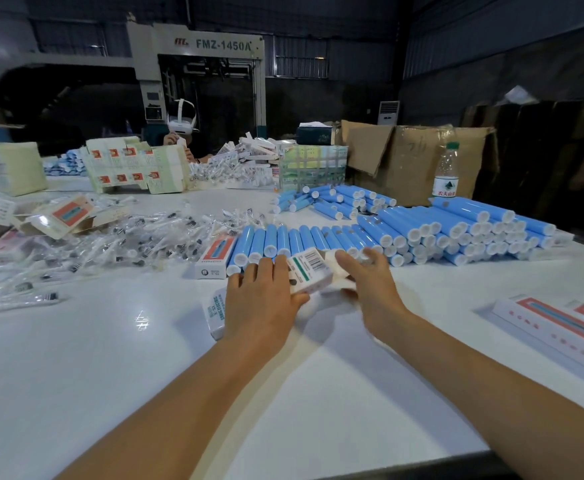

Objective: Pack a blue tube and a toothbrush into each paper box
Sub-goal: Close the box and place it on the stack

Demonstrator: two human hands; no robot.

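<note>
A paper box (309,270) is held just above the white tabletop (318,393), near the middle of the view. The left hand (262,296) is laid over its near half with fingers curled round it; the right hand (370,282) is set at its far, open end, where a pale flap appears to be pinched, though blur leaves the right fingers' grasp uncertain. The box's long axis runs from about 8 o'clock to 2 o'clock, barcode side up, the open end aimed toward 2 o'clock.

Much work is judged to remain. A long row of blue tubes (318,237) is spread from 12 to 2 o'clock, white caps toward the person, and wrapped toothbrushes (138,237) are scattered at 10 o'clock. A few closed boxes (553,327) are seen at 3 o'clock, probably finished. Another box (214,254) is lying at 11 o'clock, beside the tubes.
</note>
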